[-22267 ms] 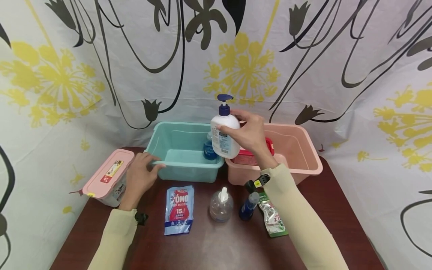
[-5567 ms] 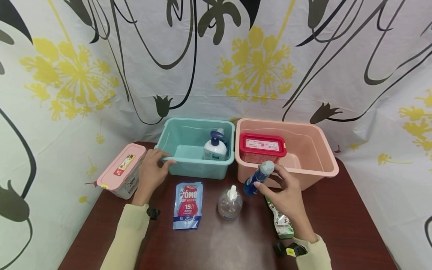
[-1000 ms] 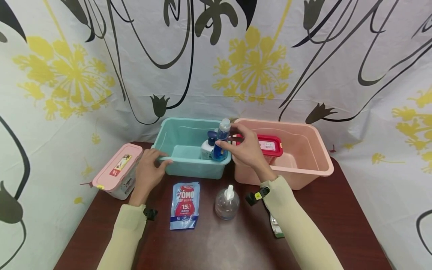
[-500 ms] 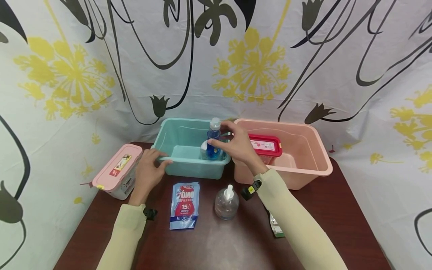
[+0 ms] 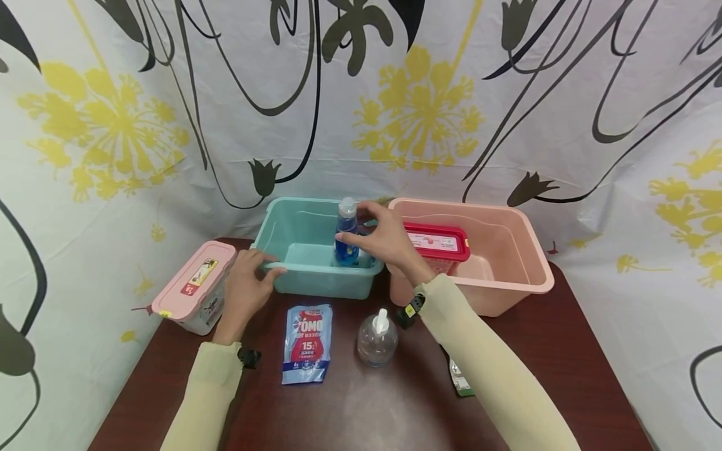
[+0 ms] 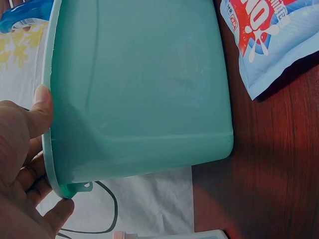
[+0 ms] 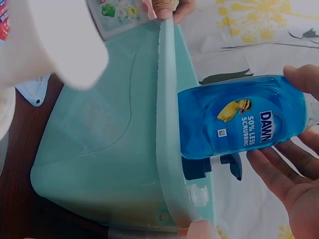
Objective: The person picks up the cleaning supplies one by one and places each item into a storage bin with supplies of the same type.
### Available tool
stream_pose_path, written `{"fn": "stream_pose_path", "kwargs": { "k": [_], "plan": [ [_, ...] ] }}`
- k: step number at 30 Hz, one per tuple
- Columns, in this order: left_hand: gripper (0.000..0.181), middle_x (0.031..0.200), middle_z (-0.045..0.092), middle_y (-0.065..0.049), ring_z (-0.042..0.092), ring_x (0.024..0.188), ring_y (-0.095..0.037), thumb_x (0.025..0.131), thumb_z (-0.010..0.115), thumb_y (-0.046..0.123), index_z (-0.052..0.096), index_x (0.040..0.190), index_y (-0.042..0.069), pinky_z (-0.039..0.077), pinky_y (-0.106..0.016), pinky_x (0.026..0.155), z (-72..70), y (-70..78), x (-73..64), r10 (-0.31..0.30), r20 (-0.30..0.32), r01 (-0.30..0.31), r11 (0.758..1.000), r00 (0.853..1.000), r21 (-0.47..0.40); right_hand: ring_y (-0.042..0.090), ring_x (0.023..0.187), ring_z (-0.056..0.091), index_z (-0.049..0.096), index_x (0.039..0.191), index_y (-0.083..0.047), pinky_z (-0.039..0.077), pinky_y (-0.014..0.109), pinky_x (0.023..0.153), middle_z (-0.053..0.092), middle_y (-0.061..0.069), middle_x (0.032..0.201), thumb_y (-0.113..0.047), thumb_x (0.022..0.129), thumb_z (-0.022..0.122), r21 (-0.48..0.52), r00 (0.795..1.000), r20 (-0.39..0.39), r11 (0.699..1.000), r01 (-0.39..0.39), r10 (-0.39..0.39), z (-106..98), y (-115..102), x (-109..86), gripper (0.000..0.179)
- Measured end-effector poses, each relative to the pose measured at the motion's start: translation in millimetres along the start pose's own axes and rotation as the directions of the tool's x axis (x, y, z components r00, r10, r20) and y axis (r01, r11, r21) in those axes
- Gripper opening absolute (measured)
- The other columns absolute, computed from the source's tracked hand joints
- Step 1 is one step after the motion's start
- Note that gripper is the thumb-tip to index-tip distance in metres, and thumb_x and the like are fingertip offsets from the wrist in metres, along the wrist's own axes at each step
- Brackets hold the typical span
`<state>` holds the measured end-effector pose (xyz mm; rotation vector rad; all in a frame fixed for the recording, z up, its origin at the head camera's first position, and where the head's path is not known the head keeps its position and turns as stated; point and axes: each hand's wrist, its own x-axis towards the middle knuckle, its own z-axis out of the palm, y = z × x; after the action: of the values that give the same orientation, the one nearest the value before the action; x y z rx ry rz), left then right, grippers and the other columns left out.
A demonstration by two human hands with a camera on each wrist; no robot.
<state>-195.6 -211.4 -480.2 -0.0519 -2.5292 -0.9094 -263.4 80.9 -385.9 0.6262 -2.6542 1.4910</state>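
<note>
My right hand holds a blue dish soap bottle upright at the teal bin, its lower part inside the opening. In the right wrist view, the thumb and fingers are on both sides of the Dawn-labelled bottle. Behind it, a navy pump top and a clear cap show inside the bin; the white pump bottle is mostly hidden in the head view. My left hand grips the bin's front-left rim, thumb and fingers around it in the left wrist view.
Right of the teal bin stands a pink bin with a red-lidded box. On the table are a blue OMO pouch, a clear pump bottle, a green-edged pouch partly under my right forearm, and a pink-lidded box at left.
My right hand has carried the soap bottle from before the pink bin to the teal bin, then leftward within it over the last second. The left hand stays on the rim.
</note>
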Motion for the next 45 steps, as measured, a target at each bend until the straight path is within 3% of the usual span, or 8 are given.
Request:
{"fn": "stream_pose_path", "kwargs": {
  "k": [20, 30, 45],
  "plan": [
    [0.032, 0.116, 0.069, -0.012, 0.054, 0.101, -0.027, 0.088, 0.082, 0.032, 0.073, 0.109, 0.01, 0.052, -0.059, 0.097, 0.2, -0.5, 0.9, 0.001, -0.001, -0.001, 1.0, 1.0, 0.014, 0.018, 0.107, 0.066, 0.064, 0.125, -0.016, 0.058, 0.041, 0.094, 0.07, 0.002, 0.117, -0.048, 0.082, 0.085, -0.093, 0.998, 0.051, 0.996, -0.019, 0.024, 9.6, 0.5, 10.6, 0.057],
    [0.031, 0.115, 0.069, -0.012, 0.054, 0.102, -0.028, 0.088, 0.081, 0.031, 0.073, 0.109, 0.01, 0.051, -0.059, 0.097, 0.1, -0.8, 1.0, 0.001, -0.002, -0.001, 1.0, 1.0, 0.012, 0.019, 0.105, 0.067, 0.065, 0.121, -0.015, 0.06, 0.037, 0.091, 0.07, 0.003, 0.115, -0.046, 0.082, 0.085, -0.088, 0.998, 0.062, 0.996, 0.006, -0.001, 15.4, 0.6, 11.8, 0.053],
    [0.032, 0.113, 0.069, -0.012, 0.054, 0.099, -0.027, 0.088, 0.081, 0.033, 0.073, 0.109, 0.01, 0.052, -0.058, 0.094, 0.4, -1.8, 1.1, 0.002, -0.001, -0.002, 1.0, 1.0, 0.018, 0.021, 0.105, 0.068, 0.064, 0.117, -0.016, 0.06, 0.038, 0.093, 0.071, 0.003, 0.114, -0.049, 0.081, 0.085, -0.148, 0.997, 0.068, 0.989, -0.01, 0.021, 21.3, 3.3, 8.9, 0.053]
  ]
}}
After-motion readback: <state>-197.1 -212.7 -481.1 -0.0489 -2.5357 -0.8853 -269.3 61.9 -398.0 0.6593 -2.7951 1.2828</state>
